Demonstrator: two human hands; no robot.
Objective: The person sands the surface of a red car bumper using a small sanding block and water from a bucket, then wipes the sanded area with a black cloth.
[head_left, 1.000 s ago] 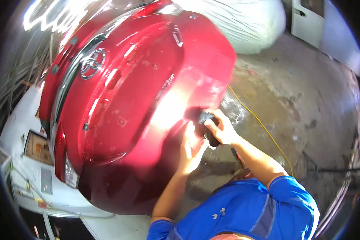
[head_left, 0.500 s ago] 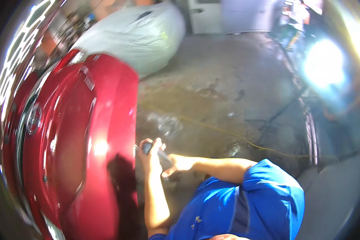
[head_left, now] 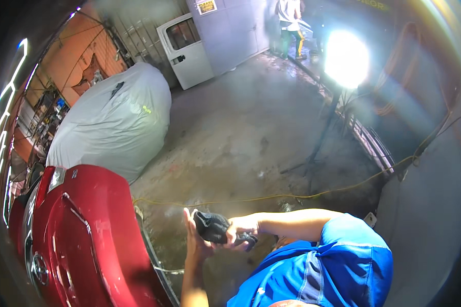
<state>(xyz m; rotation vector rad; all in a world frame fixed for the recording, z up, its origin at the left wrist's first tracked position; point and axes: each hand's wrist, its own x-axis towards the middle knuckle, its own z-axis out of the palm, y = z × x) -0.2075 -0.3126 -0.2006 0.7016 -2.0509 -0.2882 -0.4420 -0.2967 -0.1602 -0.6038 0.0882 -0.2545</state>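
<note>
In front of my body, a bunched black cloth-like item [head_left: 212, 227] is between my hands; whether it is a glove or a rag I cannot make out. My right hand [head_left: 241, 228] reaches in from the right with its fingers wrapped round the item, part of which hangs out below them. My left hand [head_left: 193, 236] is upright at the item's left side, its fingers stretched upward and its palm toward the cloth. The black item partly hides the left thumb. To the left of my hands stands a shiny red car [head_left: 107, 215].
A car-sized shape under a grey cover [head_left: 112, 117] stands beyond the red car. A detached white door [head_left: 187, 51] leans on a grey wall. A bright work lamp [head_left: 347, 59] stands at the right, with a person [head_left: 292, 30] behind. A yellow cord [head_left: 302, 196] crosses the wet floor.
My view has turned, so the red car sits lower and more of the far room shows. My left fingers have straightened from round the dark item, which now looks spread wider.
</note>
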